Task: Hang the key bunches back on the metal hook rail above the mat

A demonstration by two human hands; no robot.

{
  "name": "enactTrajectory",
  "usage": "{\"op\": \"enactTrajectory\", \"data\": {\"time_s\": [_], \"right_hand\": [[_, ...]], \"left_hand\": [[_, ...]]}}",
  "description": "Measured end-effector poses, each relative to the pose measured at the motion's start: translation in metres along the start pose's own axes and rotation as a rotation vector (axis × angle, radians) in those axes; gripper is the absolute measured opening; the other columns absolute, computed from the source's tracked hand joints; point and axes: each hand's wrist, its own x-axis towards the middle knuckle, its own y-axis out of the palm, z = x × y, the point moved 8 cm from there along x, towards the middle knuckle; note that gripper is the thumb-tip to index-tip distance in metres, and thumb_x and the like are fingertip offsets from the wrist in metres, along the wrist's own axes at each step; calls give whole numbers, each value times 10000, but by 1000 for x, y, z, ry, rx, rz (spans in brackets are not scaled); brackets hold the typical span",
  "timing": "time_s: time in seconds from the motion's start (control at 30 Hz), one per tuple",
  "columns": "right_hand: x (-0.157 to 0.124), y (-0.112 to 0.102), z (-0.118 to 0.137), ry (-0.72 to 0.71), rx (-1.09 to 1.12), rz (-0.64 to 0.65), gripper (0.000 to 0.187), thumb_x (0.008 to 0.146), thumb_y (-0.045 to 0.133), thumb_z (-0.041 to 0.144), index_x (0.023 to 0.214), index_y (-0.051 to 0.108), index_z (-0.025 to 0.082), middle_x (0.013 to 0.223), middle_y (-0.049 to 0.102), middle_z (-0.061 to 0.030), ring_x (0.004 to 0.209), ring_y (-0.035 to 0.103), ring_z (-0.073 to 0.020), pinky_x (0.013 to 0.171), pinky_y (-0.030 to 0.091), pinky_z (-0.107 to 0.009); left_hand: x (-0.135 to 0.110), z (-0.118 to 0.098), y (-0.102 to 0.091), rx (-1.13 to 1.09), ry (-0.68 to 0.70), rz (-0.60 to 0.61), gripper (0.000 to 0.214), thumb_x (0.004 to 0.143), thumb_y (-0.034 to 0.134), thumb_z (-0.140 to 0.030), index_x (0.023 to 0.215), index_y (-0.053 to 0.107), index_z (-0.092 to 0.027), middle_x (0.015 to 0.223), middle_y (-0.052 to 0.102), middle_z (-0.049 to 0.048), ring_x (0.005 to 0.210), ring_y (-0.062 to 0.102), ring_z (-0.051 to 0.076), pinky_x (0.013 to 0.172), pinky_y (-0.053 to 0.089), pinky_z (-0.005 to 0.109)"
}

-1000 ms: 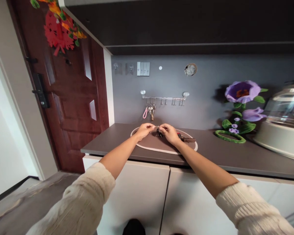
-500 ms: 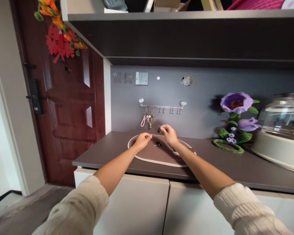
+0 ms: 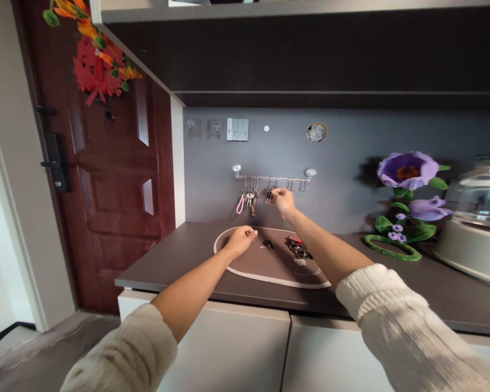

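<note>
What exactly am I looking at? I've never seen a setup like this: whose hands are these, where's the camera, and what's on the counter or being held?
There's no machine here, just a person's two bare hands. The camera is worn on that person's head, looking forward and down, so the arms reach away from you.

The counter carries a brown mat with a pale rim. On it lie a small black key and a bunch of keys. Further right stands a purple flower.

The right hand has a dark set of keys at its fingertips, by the wall rack; whether a hook bears it is too small to tell. The left hand is curled above the mat, with nothing clearly visible in it.
</note>
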Motion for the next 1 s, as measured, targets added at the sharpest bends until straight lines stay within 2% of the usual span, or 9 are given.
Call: {"op": "enactTrajectory", "data": {"time_s": [0.4, 0.7, 1.0], "right_hand": [[21, -1, -12, 160, -30, -189, 129, 749, 462, 58, 660, 506, 140, 539, 521, 17, 464, 510, -65, 472, 491, -198], [30, 0, -21, 175, 4, -210, 97, 739, 498, 74, 660, 532, 119, 521, 535, 7, 464, 540, -69, 479, 521, -200], [31, -7, -35, 177, -66, -207, 81, 718, 534, 104, 646, 536, 140, 507, 515, 22, 460, 528, -72, 431, 508, -191]], "left_hand": [[4, 2, 3, -6, -4, -7, 262, 732, 481, -374, 605, 514, -148, 514, 451, -36, 495, 387, 82, 510, 293, 222], [9, 7, 4, -6, 6, 12, 239, 728, 485, -347, 622, 530, -137, 541, 469, -28, 517, 402, 83, 520, 297, 219], [7, 4, 4, -22, 14, 13, 234, 730, 492, -346, 619, 530, -143, 541, 479, -30, 521, 409, 85, 527, 310, 221]]}}
